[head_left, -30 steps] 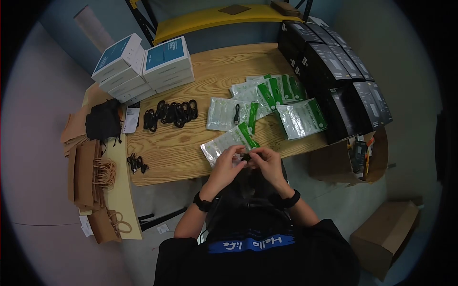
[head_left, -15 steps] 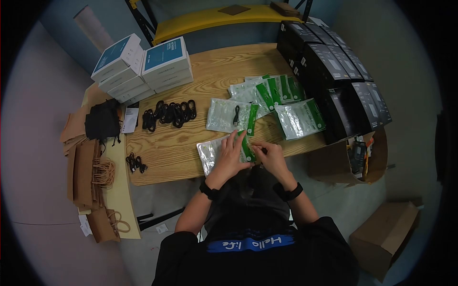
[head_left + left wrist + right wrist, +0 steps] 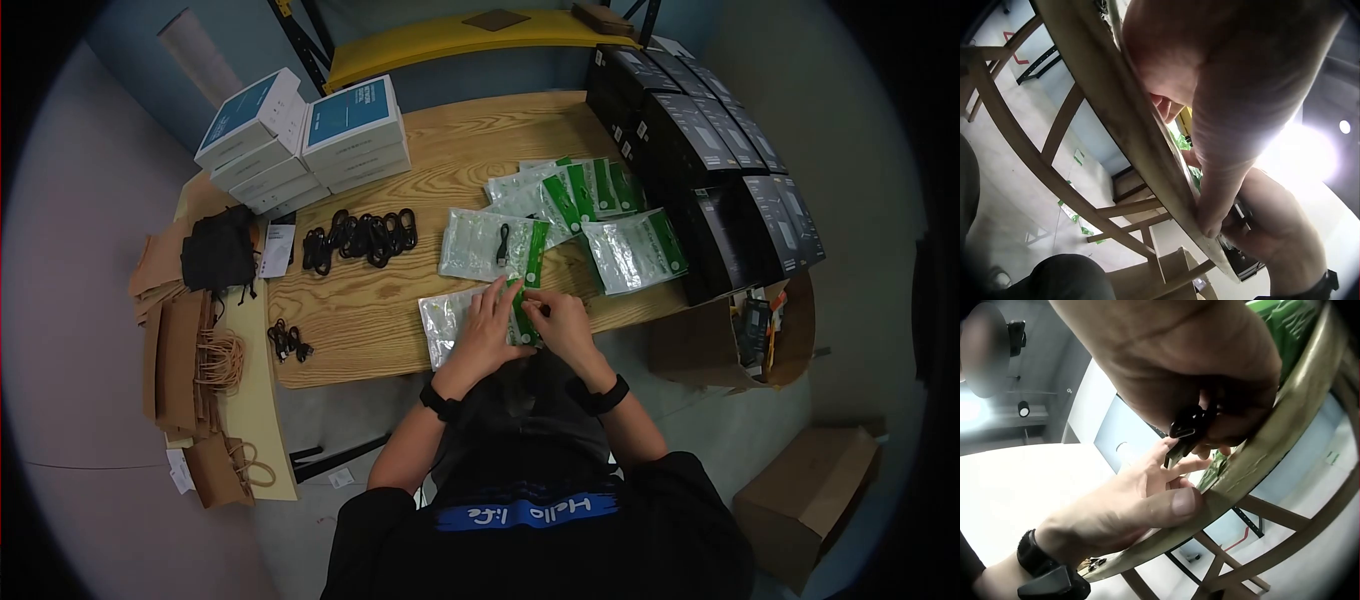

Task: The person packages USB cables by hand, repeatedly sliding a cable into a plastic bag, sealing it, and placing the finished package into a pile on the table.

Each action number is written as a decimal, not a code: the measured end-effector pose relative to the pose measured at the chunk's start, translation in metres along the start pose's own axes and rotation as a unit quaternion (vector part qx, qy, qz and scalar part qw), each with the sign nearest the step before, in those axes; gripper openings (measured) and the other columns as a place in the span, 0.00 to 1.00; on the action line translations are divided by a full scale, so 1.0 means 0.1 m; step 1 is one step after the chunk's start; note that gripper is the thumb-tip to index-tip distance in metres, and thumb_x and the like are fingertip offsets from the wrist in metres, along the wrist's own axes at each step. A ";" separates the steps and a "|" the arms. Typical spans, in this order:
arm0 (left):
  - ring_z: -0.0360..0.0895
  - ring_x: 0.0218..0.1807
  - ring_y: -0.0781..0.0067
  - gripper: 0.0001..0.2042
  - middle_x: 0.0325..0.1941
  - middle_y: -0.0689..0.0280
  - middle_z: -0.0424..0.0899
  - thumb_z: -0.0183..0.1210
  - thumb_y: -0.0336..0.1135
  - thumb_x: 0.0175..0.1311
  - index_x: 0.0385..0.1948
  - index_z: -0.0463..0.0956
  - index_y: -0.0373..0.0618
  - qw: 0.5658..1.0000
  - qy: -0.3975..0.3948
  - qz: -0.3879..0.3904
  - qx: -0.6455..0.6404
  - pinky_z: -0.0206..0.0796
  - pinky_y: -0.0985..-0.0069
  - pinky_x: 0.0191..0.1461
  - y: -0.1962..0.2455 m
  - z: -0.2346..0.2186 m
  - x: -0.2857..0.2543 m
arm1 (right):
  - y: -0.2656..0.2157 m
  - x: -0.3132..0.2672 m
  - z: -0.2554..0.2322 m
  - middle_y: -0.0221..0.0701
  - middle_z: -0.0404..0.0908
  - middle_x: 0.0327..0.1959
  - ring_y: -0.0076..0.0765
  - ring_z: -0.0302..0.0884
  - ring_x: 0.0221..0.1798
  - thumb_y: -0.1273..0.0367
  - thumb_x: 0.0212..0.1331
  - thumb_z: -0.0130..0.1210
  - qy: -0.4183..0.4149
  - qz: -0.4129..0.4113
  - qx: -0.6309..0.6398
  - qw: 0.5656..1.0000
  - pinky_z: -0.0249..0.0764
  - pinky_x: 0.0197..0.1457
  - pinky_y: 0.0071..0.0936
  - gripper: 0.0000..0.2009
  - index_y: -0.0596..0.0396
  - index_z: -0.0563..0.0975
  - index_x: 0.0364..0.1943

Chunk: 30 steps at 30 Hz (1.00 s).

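Note:
In the head view, a clear zip bag with a green band (image 3: 437, 325) lies at the table's front edge. My left hand (image 3: 482, 338) rests on it with fingers extended and spread, the thumb by the edge. Beside it, over the green band, my right hand (image 3: 563, 326) curls its fingers round a short black USB cable (image 3: 1186, 423). The cable's metal plug points out of the fist in the right wrist view; the rest is hidden in the palm. Just behind lies another clear bag (image 3: 470, 242), with a black cable (image 3: 503, 245) on it.
More green-banded bags (image 3: 630, 255) lie to the right, next to stacked black boxes (image 3: 690, 130). Coiled black cables (image 3: 360, 238) and a smaller cable bundle (image 3: 288, 342) are at left. White-and-blue boxes (image 3: 350, 140) stand at the back left, paper bags (image 3: 180, 360) at far left.
Both hands were together over the bag, fingers at a small dark thing. Then the left hand spread flat on the bag and the right drew slightly right; since then they have barely moved.

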<state>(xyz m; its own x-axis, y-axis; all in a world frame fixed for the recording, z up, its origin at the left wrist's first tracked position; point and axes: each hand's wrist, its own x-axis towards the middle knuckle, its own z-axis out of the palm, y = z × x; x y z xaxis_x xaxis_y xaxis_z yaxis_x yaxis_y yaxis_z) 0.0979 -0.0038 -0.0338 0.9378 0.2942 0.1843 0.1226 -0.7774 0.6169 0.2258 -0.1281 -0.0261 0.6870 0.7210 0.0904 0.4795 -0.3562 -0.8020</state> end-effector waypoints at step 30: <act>0.57 0.73 0.42 0.53 0.74 0.54 0.59 0.81 0.46 0.40 0.73 0.58 0.48 0.998 0.027 0.019 -0.047 0.54 0.51 0.76 -0.07 0.00 -0.01 | 0.30 0.20 -0.15 0.22 0.74 0.14 0.19 0.70 0.18 0.52 0.73 0.54 -0.206 0.133 0.227 0.942 0.69 0.24 0.22 0.23 0.58 0.86 0.31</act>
<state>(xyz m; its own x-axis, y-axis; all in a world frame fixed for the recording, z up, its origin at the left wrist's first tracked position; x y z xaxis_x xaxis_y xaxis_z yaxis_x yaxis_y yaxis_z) 0.0965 0.0016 -0.0387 0.9224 0.2958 0.2484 0.0529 -0.7337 0.6774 0.2624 -0.1331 -0.0390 0.4351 0.8447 -0.3117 -0.0276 -0.3335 -0.9424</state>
